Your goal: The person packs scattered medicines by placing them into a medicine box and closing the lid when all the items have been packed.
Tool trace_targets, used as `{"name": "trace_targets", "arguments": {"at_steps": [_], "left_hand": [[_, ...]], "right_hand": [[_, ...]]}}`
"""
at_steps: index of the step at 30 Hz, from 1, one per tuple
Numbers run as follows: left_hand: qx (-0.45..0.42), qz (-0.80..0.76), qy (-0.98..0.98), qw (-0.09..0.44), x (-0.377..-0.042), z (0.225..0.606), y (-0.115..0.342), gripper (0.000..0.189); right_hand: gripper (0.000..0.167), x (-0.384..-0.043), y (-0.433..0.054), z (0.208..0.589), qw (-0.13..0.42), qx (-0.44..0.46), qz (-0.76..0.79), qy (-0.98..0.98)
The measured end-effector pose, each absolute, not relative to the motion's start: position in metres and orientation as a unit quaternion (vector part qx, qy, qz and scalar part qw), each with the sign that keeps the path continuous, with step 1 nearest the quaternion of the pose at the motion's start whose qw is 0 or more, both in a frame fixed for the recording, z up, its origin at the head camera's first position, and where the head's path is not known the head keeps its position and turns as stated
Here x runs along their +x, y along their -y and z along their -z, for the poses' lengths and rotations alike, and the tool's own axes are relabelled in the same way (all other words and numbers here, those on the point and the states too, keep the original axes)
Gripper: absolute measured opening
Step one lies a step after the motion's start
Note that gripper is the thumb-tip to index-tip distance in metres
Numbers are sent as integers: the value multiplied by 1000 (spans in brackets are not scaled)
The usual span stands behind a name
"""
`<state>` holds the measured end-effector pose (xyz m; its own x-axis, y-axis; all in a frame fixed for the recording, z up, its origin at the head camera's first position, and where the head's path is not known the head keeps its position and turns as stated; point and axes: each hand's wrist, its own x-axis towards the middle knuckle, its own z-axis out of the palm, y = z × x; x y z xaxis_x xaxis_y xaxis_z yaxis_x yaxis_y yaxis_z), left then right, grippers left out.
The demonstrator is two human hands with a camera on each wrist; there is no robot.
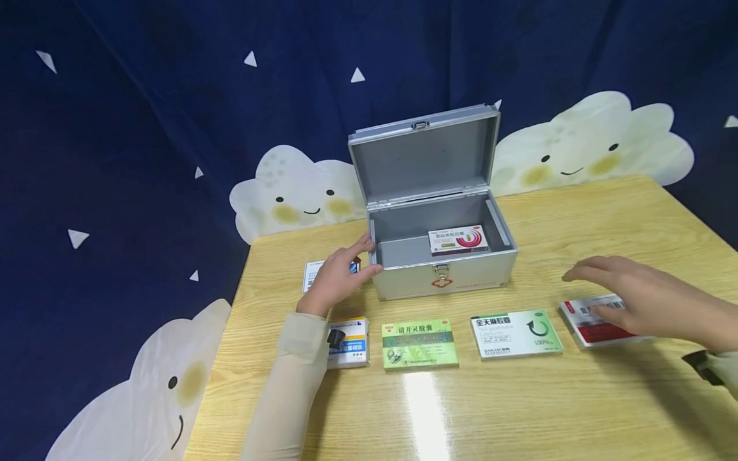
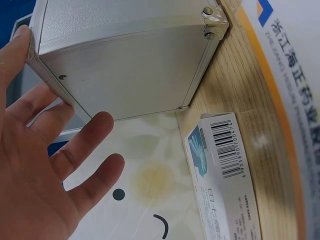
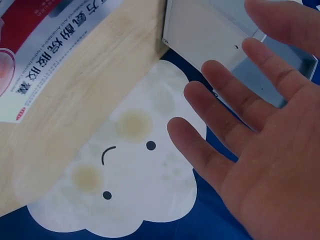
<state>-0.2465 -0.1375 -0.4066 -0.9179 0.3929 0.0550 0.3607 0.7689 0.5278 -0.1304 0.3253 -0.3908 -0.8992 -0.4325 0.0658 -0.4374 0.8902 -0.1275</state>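
Note:
A silver first-aid case (image 1: 415,288) stands on the table with its lid (image 1: 423,160) raised. Inside it lies a white medicine box with a pink swirl (image 1: 459,239). My left hand (image 1: 337,272) rests at the case's left rim, fingers spread; in the left wrist view, its thumb and fingertips reach the rim. Over a red-and-white medicine box (image 1: 596,333) at the right hovers my right hand (image 1: 651,304), fingers extended and partly covering that box. The right wrist view shows the right palm (image 3: 280,165) holding nothing.
Along the front lie a green medicine box (image 1: 419,355), a white-and-green capsule box (image 1: 516,333) and a blue-and-white box (image 1: 354,346) partly behind the left sleeve. Another white box (image 1: 313,272) sits behind the left hand. A dark blue curtain (image 1: 288,83) hangs behind the table.

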Motion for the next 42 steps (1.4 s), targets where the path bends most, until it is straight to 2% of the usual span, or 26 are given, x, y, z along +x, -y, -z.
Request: {"name": "trace_targets", "arguments": {"at_steps": [4, 26, 42], "left_hand": [[201, -274, -940, 30, -247, 406, 137, 60], [200, -282, -938, 33, -244, 407, 137, 58], [197, -280, -939, 28, -244, 409, 137, 58]], "right_hand": [[53, -129, -326, 394, 24, 234, -74, 969], [80, -126, -332, 422, -27, 260, -72, 963], [82, -123, -334, 433, -65, 240, -68, 966]]}}
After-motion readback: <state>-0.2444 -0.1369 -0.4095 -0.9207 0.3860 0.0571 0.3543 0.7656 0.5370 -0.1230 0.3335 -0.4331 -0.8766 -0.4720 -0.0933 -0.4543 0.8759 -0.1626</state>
